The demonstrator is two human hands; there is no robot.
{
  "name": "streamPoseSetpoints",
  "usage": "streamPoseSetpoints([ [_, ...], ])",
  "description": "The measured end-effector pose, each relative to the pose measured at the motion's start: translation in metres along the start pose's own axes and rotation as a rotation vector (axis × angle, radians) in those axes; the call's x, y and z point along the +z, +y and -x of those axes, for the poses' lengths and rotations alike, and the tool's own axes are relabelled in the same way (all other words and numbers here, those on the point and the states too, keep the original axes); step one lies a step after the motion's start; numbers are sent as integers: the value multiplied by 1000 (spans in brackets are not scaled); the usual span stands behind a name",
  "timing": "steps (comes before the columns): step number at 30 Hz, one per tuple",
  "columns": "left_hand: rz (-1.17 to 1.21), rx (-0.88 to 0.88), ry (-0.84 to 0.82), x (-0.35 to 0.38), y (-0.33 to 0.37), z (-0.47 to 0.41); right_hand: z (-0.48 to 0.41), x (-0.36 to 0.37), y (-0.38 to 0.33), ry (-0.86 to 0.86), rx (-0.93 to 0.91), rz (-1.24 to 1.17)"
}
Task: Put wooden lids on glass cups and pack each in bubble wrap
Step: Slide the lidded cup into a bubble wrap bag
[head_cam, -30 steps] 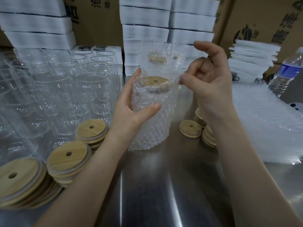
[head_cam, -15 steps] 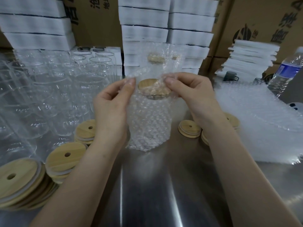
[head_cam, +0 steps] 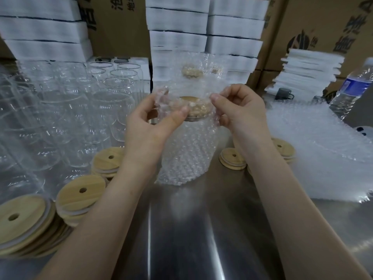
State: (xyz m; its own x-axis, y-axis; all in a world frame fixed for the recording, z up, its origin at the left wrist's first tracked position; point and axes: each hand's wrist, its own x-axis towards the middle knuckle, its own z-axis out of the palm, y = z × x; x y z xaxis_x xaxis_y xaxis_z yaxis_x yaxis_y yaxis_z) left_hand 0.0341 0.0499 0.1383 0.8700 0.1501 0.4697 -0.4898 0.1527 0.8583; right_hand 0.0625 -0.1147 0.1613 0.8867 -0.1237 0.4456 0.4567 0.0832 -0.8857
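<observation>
Between our hands stood the glass cup [head_cam: 189, 136], sleeved in bubble wrap [head_cam: 177, 170], with its base on the steel table [head_cam: 181, 235] just beyond our wrists. A wooden lid [head_cam: 198, 106] sat on the cup's mouth and showed through the plastic at fingertip height. Our left hand [head_cam: 149, 126] pinched the loose top edge of the wrap on its side, thumb laid across the front of the lid and fingers curled behind. Our right hand [head_cam: 240, 110] pinched the opposite edge between thumb and forefinger, the other fingers curled in. The wrap rose a little above the lid between the two pinches.

Just past our fingertips stood a second wrapped cup [head_cam: 193, 72], its own lid a pale blur inside its wrap. Beyond and outside our left hand crowded the empty glass cups [head_cam: 113, 110], upright, mouths open, nothing in them. Beside our left forearm lay lid stacks [head_cam: 80, 196], each lid with a small hole. Just outside our right wrist lay more loose lids [head_cam: 233, 158]. Further out on that side spread a pile of bubble wrap sheets [head_cam: 319, 142], and past it stood a water bottle [head_cam: 355, 87]; we could not tell how full it was.
</observation>
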Motion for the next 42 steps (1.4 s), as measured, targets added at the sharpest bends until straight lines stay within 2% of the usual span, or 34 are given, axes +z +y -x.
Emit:
streamPoseSetpoints([
  [5, 31, 35, 152, 1, 5, -3, 1, 1, -2, -49, 2, -28],
  [13, 2, 94, 199, -7, 4, -8, 3, 3, -4, -145, -49, -29],
  [21, 39, 125, 221, -11, -10, -8, 1, 1, 5, -157, 66, -225],
  [27, 96, 126, 325, -5, -22, -2, 0, 4, 17, -169, 85, -283],
  [32, 66, 169, 397, 7, -26, 6, 0, 4, 26, -104, -101, -54],
  [37, 23, 171, 299, 9, -30, 13, 4, 5, 28, 52, -277, 251],
  [39, -31, 118, 232, 9, -33, 16, 7, 8, 28, 77, -274, 383],
  [42, -102, 90, 121, 11, -36, 18, 11, 17, 23, 4, -137, 591],
])
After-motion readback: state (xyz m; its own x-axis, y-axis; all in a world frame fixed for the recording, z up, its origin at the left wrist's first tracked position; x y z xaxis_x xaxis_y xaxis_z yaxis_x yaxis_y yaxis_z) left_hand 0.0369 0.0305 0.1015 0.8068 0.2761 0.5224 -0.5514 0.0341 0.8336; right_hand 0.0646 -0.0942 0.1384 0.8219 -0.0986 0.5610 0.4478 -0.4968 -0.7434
